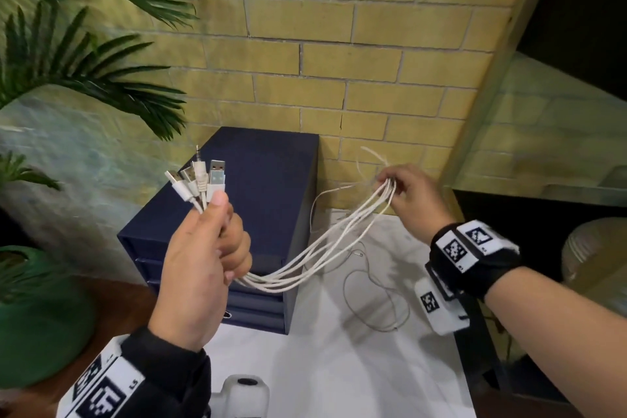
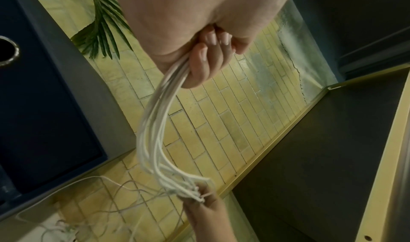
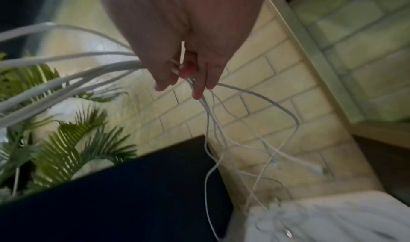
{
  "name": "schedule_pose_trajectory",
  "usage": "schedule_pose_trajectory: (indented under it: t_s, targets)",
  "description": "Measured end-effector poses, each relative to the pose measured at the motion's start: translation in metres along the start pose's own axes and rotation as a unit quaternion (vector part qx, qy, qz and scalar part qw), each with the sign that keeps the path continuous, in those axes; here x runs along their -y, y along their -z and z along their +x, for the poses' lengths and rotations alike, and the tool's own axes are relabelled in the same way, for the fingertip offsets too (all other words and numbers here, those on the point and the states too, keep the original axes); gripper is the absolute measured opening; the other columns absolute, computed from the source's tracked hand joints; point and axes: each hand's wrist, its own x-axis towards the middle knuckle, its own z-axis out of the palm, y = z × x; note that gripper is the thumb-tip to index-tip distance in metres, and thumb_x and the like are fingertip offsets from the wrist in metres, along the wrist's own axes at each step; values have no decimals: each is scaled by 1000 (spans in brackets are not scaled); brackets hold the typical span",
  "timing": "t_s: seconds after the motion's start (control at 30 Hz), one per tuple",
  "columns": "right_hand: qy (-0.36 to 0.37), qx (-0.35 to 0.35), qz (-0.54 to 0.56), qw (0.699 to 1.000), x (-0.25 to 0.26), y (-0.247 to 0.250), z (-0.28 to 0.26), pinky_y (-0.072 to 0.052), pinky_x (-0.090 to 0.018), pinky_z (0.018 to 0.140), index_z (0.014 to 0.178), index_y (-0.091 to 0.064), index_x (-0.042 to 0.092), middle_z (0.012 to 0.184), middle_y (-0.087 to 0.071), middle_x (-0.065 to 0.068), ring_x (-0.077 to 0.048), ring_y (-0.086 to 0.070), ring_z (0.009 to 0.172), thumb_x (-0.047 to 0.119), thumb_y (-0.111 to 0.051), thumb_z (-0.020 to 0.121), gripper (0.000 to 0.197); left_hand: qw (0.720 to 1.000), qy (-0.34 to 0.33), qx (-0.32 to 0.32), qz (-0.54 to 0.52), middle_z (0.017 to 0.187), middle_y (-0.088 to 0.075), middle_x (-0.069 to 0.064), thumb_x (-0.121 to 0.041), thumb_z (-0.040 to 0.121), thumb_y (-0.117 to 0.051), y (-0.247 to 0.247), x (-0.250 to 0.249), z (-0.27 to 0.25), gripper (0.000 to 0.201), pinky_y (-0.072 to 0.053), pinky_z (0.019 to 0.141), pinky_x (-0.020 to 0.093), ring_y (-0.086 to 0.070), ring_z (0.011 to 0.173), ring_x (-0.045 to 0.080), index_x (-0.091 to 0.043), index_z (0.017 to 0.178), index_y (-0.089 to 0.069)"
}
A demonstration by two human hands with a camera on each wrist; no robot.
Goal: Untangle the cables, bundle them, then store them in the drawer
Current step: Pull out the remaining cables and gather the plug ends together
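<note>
Untangling looks largely done: the left hand (image 1: 200, 258) is fisted round the cables (image 1: 325, 241) just below their plugs (image 1: 200, 180), and the right hand (image 1: 407, 193) pinches the same strands further along, held in the air. The tails trail loose on the table (image 1: 339, 366). Bundling is unfinished; the drawers (image 1: 261, 302) appear closed, nothing stored.

Each bare arm wears a black wrist band (image 1: 475, 258) with white tags (image 1: 454, 249) showing black square patterns.
</note>
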Motion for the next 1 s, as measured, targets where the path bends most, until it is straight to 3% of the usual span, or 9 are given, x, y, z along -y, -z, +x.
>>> schedule_pose_trajectory:
  t_s: [0.1,0.2,0.3,0.37,0.5,0.6,0.67,0.73,1.0]
  targets:
    - [-59,107,17,992,-21,-24,-22,-50,-43,80,86,-63,28,89,-66,-11,-29,-60,83,9,-64,81,20,1000,9,-3,7,47,-23,-9,-45,92,-44,2,4,-2,45,-22,36,19,-18,38,6,-18,62,-26]
    - [-121,186,64,973,-38,-44,-43,-51,-42,87,81,-61,38,92,-70,-7,-25,-65,90,13,-65,82,25,1000,17,-8,4,46,-25,-10,-41,90,-42,4,8,-4,40,-23,35,18,-19,37,5,-18,61,-27]
    - [-161,245,104,950,-51,-58,-66,-50,-30,89,110,-59,34,102,-66,2,-16,-63,97,9,-65,83,37,1000,27,-14,0,45,-26,-10,-37,96,-38,7,14,-5,40,-23,35,18,-20,36,4,-19,60,-33]
    - [-205,286,119,928,-63,-65,-81,-50,-27,81,128,-46,37,106,-59,8,-16,-62,92,5,-61,85,55,999,32,-20,-1,45,-26,-11,-34,99,-35,10,17,-4,42,-21,34,18,-20,37,4,-21,59,-34]
    - [-269,224,14,937,-94,-76,-114,-52,-31,69,103,-43,36,100,-52,1,-21,-58,77,6,-58,82,39,999,38,-22,12,45,-26,-11,-33,101,-34,16,22,-4,42,-19,35,18,-19,37,4,-20,61,-30]
    - [-273,281,-46,919,-119,-86,-139,-53,-39,85,93,-48,41,106,-56,-2,-27,-62,96,13,-57,74,34,999,42,-23,23,45,-25,-12,-34,101,-33,21,27,-5,41,-17,36,19,-17,37,3,-20,63,-27]
    - [-244,383,-133,881,-124,-91,-149,-41,-30,105,120,-52,32,133,-49,-3,-23,-49,124,16,-57,80,44,998,45,-25,25,45,-24,-13,-34,101,-33,23,29,-6,41,-17,36,18,-17,37,3,-21,63,-28]
    - [-216,440,-207,847,-128,-96,-152,-29,-24,110,137,-44,17,146,-36,-5,-23,-34,137,17,-56,86,53,998,48,-26,26,45,-25,-13,-35,99,-35,24,32,-6,39,-18,35,18,-17,37,3,-21,63,-27]
    - [-166,478,-268,820,-117,-94,-168,-48,-28,90,101,-67,11,119,-59,-9,-28,-57,111,11,-54,83,23,998,50,-31,29,45,-25,-12,-39,97,-37,23,35,-5,38,-20,35,17,-18,37,3,-22,64,-29]
